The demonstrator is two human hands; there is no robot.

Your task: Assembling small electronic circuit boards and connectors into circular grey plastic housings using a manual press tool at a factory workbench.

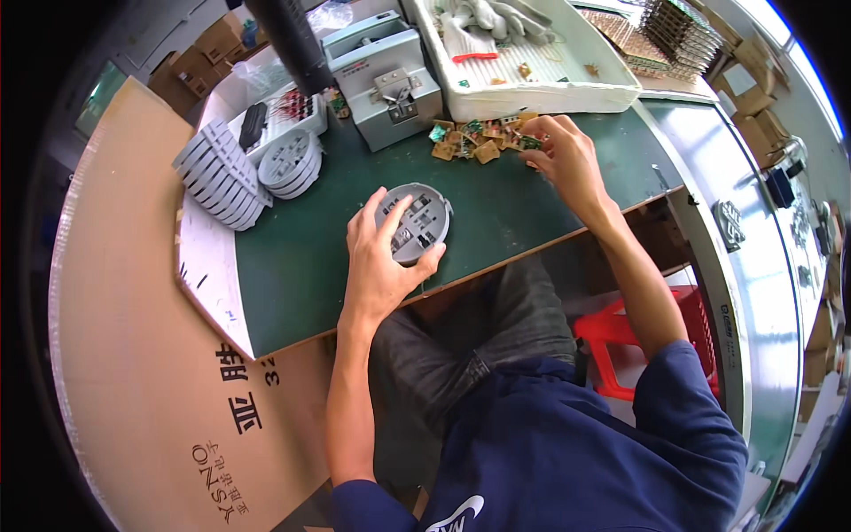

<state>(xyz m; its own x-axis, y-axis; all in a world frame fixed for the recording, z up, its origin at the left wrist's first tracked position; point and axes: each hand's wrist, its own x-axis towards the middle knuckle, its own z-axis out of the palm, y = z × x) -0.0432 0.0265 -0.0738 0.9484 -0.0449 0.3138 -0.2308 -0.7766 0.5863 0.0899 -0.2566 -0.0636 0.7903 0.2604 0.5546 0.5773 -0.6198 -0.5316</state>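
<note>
My left hand [379, 257] is closed around a round grey plastic housing [427, 215] near the front edge of the green table. Its fingers lie over the far left rim and the thumb presses the near right side. Metal contacts and dark slots show inside the housing. Farther right, my right hand [567, 160] is bent over the right end of a pile of small circuit boards [470, 139]. A small green-and-tan circuit board [529, 143] shows between its thumb and fingers, partly hidden by them.
Stacked grey round housings [217, 177] stand at the left, beside more round housings [291, 164]. A grey metal machine [381, 80] sits at the back. Behind the pile is a white tray [550, 96] with gloves [496, 18]. A red stool [612, 341] stands below the table.
</note>
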